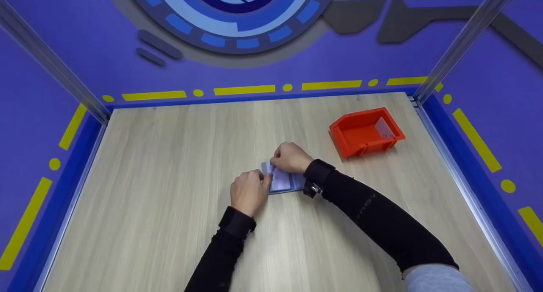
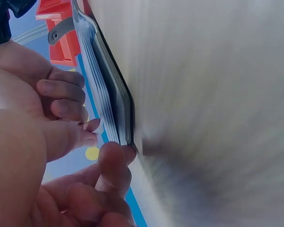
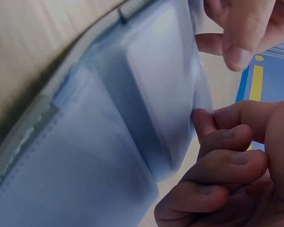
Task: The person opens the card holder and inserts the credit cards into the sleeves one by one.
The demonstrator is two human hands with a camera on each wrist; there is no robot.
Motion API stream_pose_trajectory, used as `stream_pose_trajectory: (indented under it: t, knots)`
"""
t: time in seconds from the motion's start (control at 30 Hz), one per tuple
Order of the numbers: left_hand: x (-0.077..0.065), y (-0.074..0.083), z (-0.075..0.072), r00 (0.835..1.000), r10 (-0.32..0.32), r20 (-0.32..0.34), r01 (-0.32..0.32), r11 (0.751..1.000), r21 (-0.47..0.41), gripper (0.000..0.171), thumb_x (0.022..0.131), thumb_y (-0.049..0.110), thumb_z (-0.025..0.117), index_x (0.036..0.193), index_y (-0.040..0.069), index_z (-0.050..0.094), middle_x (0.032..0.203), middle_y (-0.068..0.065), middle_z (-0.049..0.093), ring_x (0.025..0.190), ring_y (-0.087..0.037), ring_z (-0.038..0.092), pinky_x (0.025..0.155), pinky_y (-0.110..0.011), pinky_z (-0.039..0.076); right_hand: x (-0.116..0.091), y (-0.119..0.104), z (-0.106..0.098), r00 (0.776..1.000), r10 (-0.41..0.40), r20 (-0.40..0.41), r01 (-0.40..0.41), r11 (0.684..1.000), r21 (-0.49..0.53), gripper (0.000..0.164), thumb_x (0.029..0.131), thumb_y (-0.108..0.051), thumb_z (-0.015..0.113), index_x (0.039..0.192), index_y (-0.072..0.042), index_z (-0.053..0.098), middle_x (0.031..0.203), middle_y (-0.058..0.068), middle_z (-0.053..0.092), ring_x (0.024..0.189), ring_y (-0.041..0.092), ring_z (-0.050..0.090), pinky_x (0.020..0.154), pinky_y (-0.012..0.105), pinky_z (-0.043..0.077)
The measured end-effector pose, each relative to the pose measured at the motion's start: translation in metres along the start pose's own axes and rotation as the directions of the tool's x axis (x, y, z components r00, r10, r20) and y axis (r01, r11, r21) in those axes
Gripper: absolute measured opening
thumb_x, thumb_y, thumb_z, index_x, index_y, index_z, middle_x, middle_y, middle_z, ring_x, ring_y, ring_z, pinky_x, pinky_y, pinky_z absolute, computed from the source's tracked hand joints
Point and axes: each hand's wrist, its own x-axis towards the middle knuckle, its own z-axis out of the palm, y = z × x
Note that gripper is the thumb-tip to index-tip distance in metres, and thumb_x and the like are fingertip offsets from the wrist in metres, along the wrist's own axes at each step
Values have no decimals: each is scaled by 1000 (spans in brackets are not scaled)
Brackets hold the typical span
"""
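A card holder (image 1: 281,181) with clear plastic sleeves lies opened out on the table, a grey cover beneath its leaves. In the left wrist view its stacked sleeves (image 2: 97,71) show edge-on, with a grey snap tab (image 2: 61,31) at the far end. My left hand (image 1: 248,192) grips the holder's left edge, a fingertip right at the cover's corner. Above it, my right hand (image 1: 292,157) pinches the edge of a sleeve (image 3: 165,85) between thumb and index finger, the other fingers curled in. Part of the holder is hidden under the right hand and wrist.
An orange-red open bin (image 1: 360,133) stands at the back right of the wooden table (image 1: 169,164), a pale translucent piece (image 1: 384,128) inside it. Blue-purple printed walls (image 1: 237,77) and metal posts (image 1: 462,41) enclose the table's back and sides.
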Motion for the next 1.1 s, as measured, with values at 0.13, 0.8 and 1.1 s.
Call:
stream_pose_trajectory:
  t: [0.13,0.8,1.1]
  knots:
    - [0,0,-1,1000,3,3,-3,1000,-10,36,101,43,77,87,11,79,83,-8,79,71,-29,73,64,-45,55,-3,-2,-1,1000,4,2,-4,1000,5,28,99,-24,72,74,-11,77,61,-11,55,60,9,51,57,24,38]
    - [-1,1,2,1000,3,16,-3,1000,5,39,97,45,84,77,13,71,72,0,68,61,-16,53,56,-35,40,-31,7,0,987,-159,-33,157,987,-36,27,106,-23,64,105,-10,87,82,-3,69,67,10,53,63,25,40]
    - [-3,2,2,1000,-10,26,10,1000,7,34,96,41,85,90,9,79,85,-6,79,72,-24,72,64,-42,56,-62,15,-33,986,-121,-116,116,992,-46,28,107,-26,67,117,-7,85,107,7,81,85,19,66,80,35,57]
